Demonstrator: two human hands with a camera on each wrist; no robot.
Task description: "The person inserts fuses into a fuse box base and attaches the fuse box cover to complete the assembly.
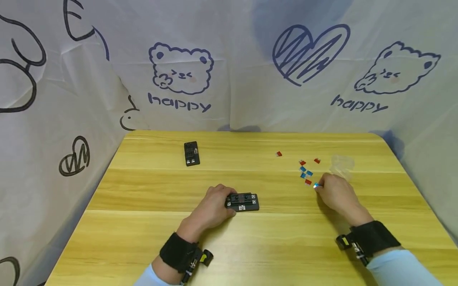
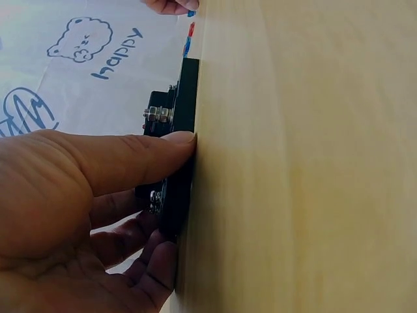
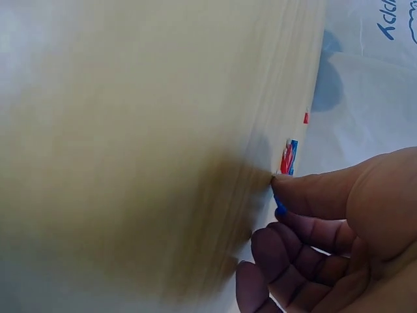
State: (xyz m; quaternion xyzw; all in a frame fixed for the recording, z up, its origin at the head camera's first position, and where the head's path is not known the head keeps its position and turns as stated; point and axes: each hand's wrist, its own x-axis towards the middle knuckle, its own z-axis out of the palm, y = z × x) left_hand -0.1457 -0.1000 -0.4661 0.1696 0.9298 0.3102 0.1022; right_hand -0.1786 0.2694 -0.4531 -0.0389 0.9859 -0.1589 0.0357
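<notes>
My left hand [image 1: 212,206] grips the left end of a black fuse block [image 1: 247,201] with metal screw terminals, which lies on the table. In the left wrist view the thumb [image 2: 150,156] presses along one long side of the block and the other fingers curl at its end. Over at the right, my right hand [image 1: 338,194] pinches a small blue blade fuse [image 1: 316,185] between thumb and forefinger, low at the tabletop. Beside those fingertips lie loose blue fuses [image 1: 303,175] and red fuses [image 1: 308,182]; the right wrist view shows the pinched blue fuse [image 3: 280,207] from the side.
A second black block [image 1: 192,153] lies at the back left of the wooden table [image 1: 143,230]. Just behind my right hand is a clear plastic bag [image 1: 342,165]. A single red fuse [image 1: 278,153] lies apart from the others. White drawn-on cloth hangs behind and beside the table.
</notes>
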